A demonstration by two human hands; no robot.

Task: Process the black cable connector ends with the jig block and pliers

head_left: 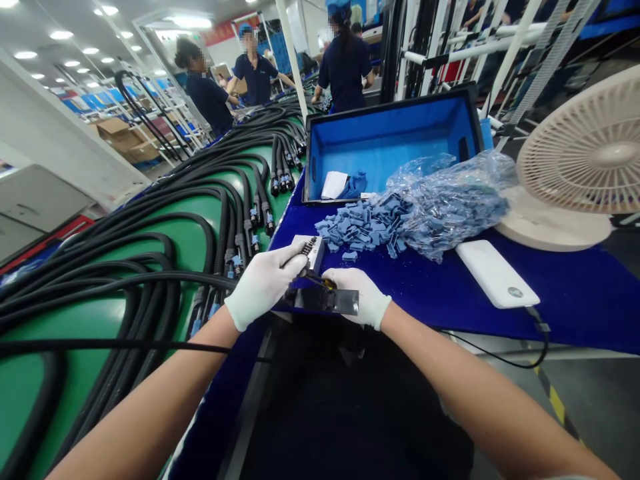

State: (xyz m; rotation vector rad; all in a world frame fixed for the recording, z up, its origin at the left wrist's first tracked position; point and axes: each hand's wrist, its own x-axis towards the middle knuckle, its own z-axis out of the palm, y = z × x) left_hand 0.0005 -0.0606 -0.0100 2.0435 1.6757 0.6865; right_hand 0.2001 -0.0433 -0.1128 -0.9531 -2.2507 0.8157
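My left hand, in a white glove, is closed around the end of a black cable that comes in from the left. Its thumb and fingers meet beside a small white block with a row of dark parts on top. Facing it, my right hand, also gloved, has its fingers curled in by the cable end. A small dark and yellow piece shows at those fingertips, too small to name. Below both hands is a flat, shiny black strip at the table's edge.
Small blue plastic clips lie heaped beside a clear bag. Behind stands a blue bin; to the right are a white power bank and a fan. Black hoses cover the green surface at left. Several people work beyond.
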